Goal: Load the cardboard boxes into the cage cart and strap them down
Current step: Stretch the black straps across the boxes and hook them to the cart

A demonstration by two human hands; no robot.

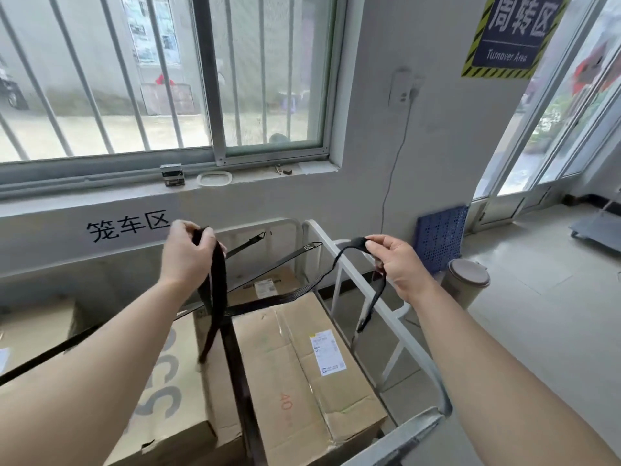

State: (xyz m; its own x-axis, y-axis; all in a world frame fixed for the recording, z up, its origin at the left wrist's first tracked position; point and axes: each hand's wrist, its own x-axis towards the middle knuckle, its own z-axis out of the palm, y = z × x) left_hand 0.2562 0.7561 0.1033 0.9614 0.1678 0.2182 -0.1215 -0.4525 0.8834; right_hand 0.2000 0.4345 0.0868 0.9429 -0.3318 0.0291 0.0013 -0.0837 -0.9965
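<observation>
Left hand (188, 257) grips a strap (217, 290); right hand (401, 264) pinches a strap end (358, 242). Boxes (302, 364) sit loaded. Advise joining ends centrally, then tightening evenly.

Hands: 2 no., left hand (188, 253) and right hand (400, 264). Cage cart (406, 435): 1 no.; cardboard boxes (302, 364): 3 no. on it, poss. a 4th at far left; black straps (216, 280): min. 2, exact qty unclear. Misc.: 1 wall sign (514, 31), 1 blue perforated panel (440, 237), 1 lidded bin (467, 280).
</observation>
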